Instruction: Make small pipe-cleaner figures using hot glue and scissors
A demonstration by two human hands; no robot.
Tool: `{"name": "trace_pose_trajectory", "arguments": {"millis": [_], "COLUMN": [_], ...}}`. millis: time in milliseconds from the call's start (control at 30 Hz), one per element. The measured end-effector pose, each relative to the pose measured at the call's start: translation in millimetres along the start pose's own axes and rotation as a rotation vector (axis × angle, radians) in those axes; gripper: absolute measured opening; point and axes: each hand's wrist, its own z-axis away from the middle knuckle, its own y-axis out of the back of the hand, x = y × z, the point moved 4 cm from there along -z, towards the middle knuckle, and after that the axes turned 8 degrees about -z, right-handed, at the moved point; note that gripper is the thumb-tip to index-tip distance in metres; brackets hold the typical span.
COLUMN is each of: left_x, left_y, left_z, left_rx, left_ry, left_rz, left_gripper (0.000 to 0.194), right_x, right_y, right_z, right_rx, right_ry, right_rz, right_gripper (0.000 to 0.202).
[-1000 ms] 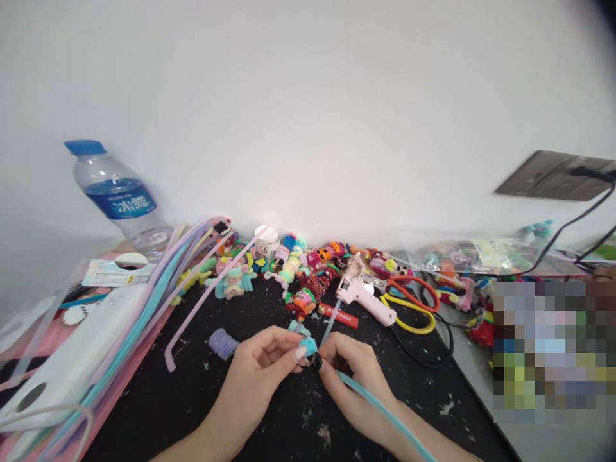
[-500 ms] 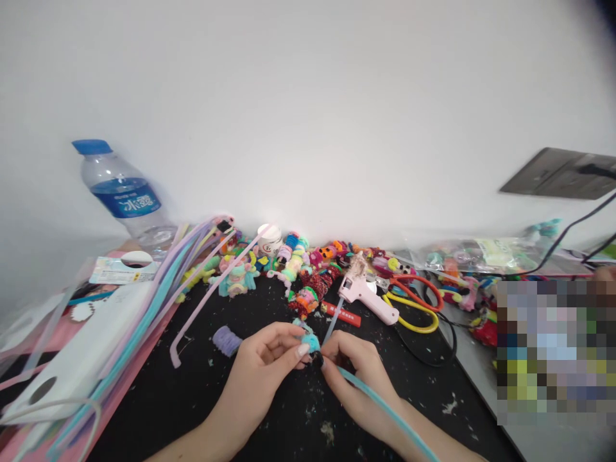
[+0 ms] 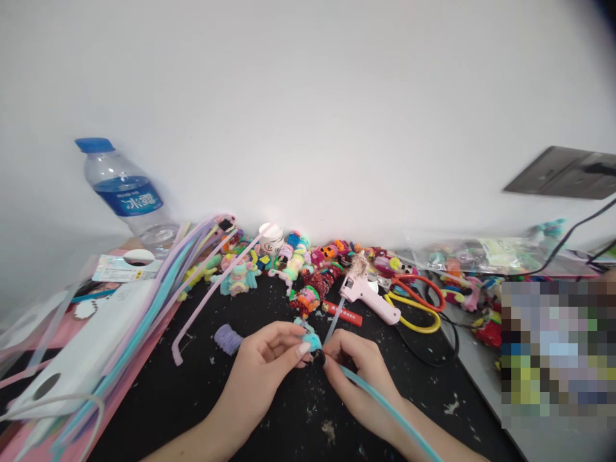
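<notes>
Between thumb and fingers, my left hand [image 3: 269, 359] pinches a small turquoise coil of pipe cleaner [image 3: 312, 341]. Close against it, my right hand [image 3: 359, 369] grips the turquoise pipe cleaner [image 3: 385, 405], whose long tail runs out under the palm toward the lower right. Something black shows between the two thumbs; its kind is unclear. Left of my hands lies a purple coiled pipe cleaner [image 3: 228, 339]. A pink glue gun [image 3: 369, 299] with a glue stick in it rests just beyond my right hand.
Red-and-yellow-handled scissors [image 3: 414, 314] and a red strip [image 3: 342, 314] lie near the glue gun. Loose pastel pipe cleaners [image 3: 166, 289] cover the left side beside a water bottle [image 3: 128, 192]. Colourful pipe-cleaner figures [image 3: 308, 298] line the wall. A black cable [image 3: 456, 343] curls at right.
The whole view has shifted very slightly. Both hands keep their hold on the turquoise pipe cleaner in nearly the same place.
</notes>
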Motion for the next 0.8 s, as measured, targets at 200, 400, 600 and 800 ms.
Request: {"name": "trace_pose_trajectory", "arguments": {"millis": [200, 400, 600, 800], "left_x": [0.8, -0.1, -1.1, -0.3], "left_y": [0.2, -0.7, -0.9, -0.1], "left_z": [1.5, 1.1, 0.8, -0.8], "left_rx": [-0.011, -0.007, -0.011, -0.005], "left_ry": [-0.006, 0.002, -0.003, -0.010], "left_rz": [-0.017, -0.007, -0.010, -0.016], "left_gripper": [0.010, 0.011, 0.011, 0.010], "right_x": [1.5, 2.1, 1.9, 2.9], "right_y": [-0.3, -0.2, -0.6, -0.7], "right_z": [0.1, 1.6, 0.2, -0.2], "right_rx": [-0.008, -0.011, -0.014, -0.008], "right_ry": [-0.010, -0.021, -0.020, -0.017], "right_rz": [-0.008, -0.012, -0.019, -0.015], "right_gripper": [0.016, 0.016, 0.017, 0.016]}}
